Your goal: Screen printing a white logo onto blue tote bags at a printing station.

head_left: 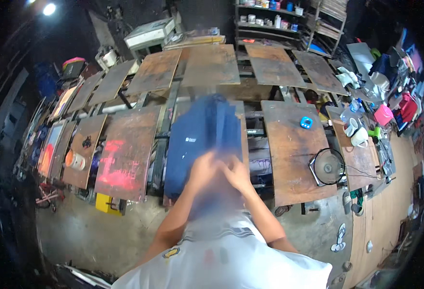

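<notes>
While both arms reach up from the near side with the elbows bent out wide, the left hand (pixel 205 168) and the right hand (pixel 236 172) come close together in the middle, fingers bent in toward each other. A blur hides the fingertips, so I cannot tell if either hand is pinching the cloth. Both hands are over the near part of a dark blue cloth (pixel 185 144), which lies on the middle board (pixel 244 130), flat on its left and in long folds on its right. To the left is a board with pink paint (pixel 120 166). To the right is a brown board (pixel 289 154) with a small blue gadget (pixel 306 122) and, nearer, a round fan (pixel 329 167). Far back, a shelf (pixel 269 32) holds cans.
</notes>
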`<state>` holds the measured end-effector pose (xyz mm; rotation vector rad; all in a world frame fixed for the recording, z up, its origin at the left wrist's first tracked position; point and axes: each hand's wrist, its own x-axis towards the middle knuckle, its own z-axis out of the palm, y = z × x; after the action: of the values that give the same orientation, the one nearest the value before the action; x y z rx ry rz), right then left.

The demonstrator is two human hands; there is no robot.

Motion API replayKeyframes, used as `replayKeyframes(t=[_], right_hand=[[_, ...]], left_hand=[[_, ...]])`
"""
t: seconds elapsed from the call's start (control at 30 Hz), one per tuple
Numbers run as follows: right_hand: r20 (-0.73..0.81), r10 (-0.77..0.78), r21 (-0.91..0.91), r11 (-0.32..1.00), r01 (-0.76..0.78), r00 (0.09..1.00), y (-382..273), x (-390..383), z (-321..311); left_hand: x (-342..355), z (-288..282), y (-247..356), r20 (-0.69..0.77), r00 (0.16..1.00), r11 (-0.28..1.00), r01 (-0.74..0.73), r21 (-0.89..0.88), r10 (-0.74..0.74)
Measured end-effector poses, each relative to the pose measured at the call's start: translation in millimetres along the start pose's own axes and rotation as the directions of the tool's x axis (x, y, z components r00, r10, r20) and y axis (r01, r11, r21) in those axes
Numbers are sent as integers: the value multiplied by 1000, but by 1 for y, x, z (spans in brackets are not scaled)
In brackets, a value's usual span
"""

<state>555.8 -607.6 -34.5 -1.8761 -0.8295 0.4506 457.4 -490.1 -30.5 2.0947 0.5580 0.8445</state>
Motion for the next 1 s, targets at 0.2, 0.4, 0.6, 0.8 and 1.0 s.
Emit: replayKeyframes(t=[0.2, 0.4, 0.6, 0.8, 1.0], right_hand=[[-319, -42, 34, 998, 55, 947, 32, 42, -23], [-191, -22, 235, 970, 67, 981, 20, 45, -29], [78, -78, 474, 880, 32, 994, 15, 26, -8], [-6, -118, 549, 829, 102, 993, 21, 27, 0], [42, -43, 573, 819, 11, 998, 28, 22, -2]], left_hand=[[-26, -4, 16, 175, 982, 997, -75, 20, 71], [-11, -11, 21, 173, 985, 1000, 22, -20, -19], [-1, -13, 22, 115, 985, 989, 138, -43, -133], [-1, -17, 26, 80, 990, 993, 115, -36, -112], [-8, -15, 23, 123, 986, 987, 129, -99, -116]])
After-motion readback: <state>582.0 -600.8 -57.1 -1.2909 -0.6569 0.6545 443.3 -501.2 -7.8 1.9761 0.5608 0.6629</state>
